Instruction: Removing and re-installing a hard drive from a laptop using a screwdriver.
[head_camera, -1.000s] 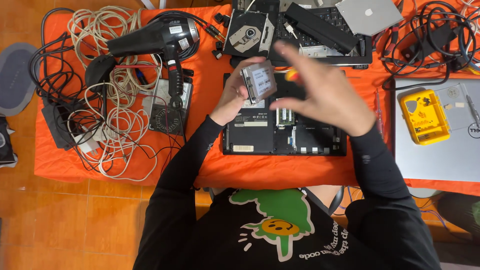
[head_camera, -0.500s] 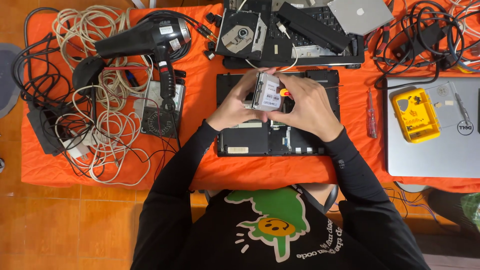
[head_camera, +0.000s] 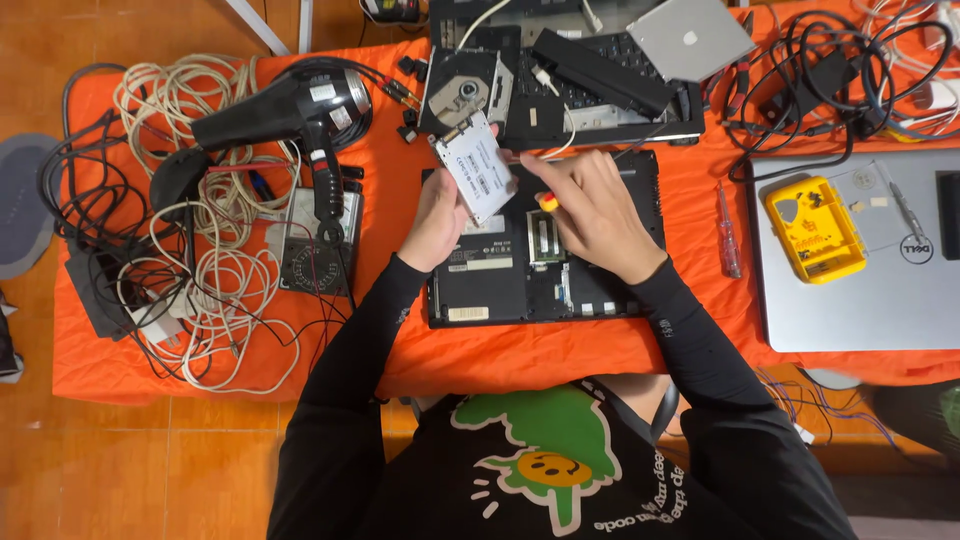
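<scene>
Left hand (head_camera: 435, 225) was up off the bench, fingers and thumb clamped on the lower edge of a flat grey drive (head_camera: 477, 168). The drive was tilted, label side to the camera, hanging just above the far-left corner of the opened laptop base (head_camera: 500, 290). Right hand (head_camera: 590, 215) sat close beside it, curled round a small screwdriver (head_camera: 548, 202). Only its yellow-and-red butt showed between the fingers, and the forefinger stretched to the drive's right edge. The tip was hidden, so I couldn't tell whether it was seated on anything.

By the look of it, the work in hand was at the drive's side, tool against casing, with the drive held clear of the laptop. That sort of work would call for a firm pinch from the left hand and a light, straight touch from the right. The casing looked like smooth, thin, hard-edged metal, easy to let slip.

Under both wrists the laptop base was matt black plastic with pale stickers and an open memory slot. Beyond the fingertips lay a bare optical drive (head_camera: 465, 90), shiny disc hub showing. Out past the left hand were a glossy black hair dryer (head_camera: 290, 108) and a heap of limp cream cables (head_camera: 215, 290). Out past the right hand lay a spare screwdriver (head_camera: 728, 232) and a yellow plastic case (head_camera: 812, 228), on an orange cloth (head_camera: 520, 355).
</scene>
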